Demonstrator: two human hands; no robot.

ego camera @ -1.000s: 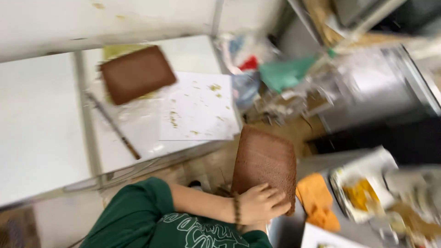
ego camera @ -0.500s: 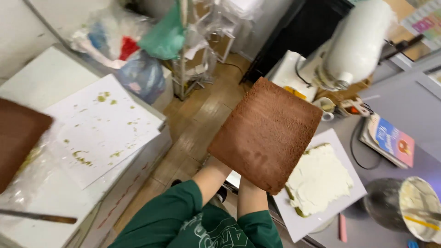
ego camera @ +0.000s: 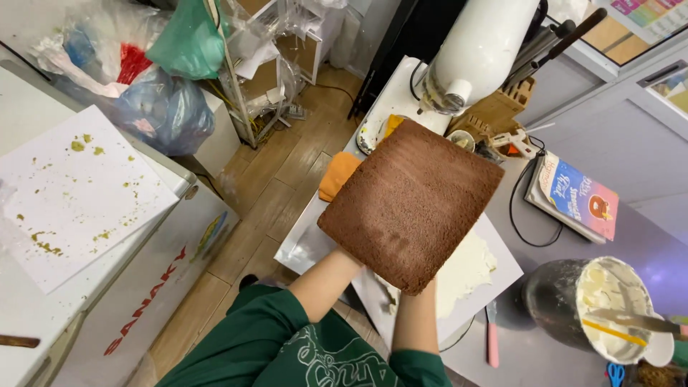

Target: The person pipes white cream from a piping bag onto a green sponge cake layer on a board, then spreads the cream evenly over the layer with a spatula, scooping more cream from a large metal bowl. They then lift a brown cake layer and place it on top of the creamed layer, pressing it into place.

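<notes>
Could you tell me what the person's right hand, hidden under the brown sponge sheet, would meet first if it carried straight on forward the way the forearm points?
Probably the white cream-spread square board on the grey counter, with the white stand mixer farther along. The right hand is hidden beneath the brown rectangular sponge cake sheet, so depth is unclear.

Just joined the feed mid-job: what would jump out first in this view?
A large brown rectangular sponge cake sheet fills the centre, carried flat on both hands, which it hides; only the forearms show beneath it. Under it on the grey counter lies a white board spread with cream. At lower right stands a metal bowl of cream with a spatula.
</notes>
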